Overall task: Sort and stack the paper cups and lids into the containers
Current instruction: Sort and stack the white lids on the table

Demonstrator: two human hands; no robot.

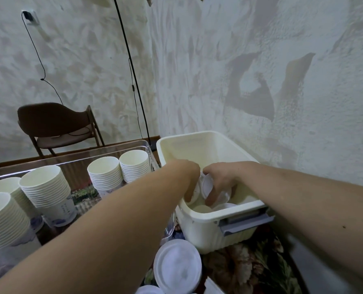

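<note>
Two bare forearms in view, no sleeves down to frame edge. Left hand [188, 177] & right hand [220, 181]: no gloves, no rings, no watch or wristband seen. Small dark speck on right forearm. Fingertips partly hidden, nails can't tell.

White lids [207, 185] in cream bin [199, 145], cup stacks [47, 187] (nested) in clear tray [112, 148]

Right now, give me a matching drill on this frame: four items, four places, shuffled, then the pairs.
Items:
1. cup stacks
2. both hands: left hand, right hand
3. loose lid stack
4. chair

Places:
A. by the far wall
B. inside the cream bin, among lids
C. in the clear container
D. on the patterned cloth, in front of the bin

Pairs: 1-C, 2-B, 3-D, 4-A
</note>
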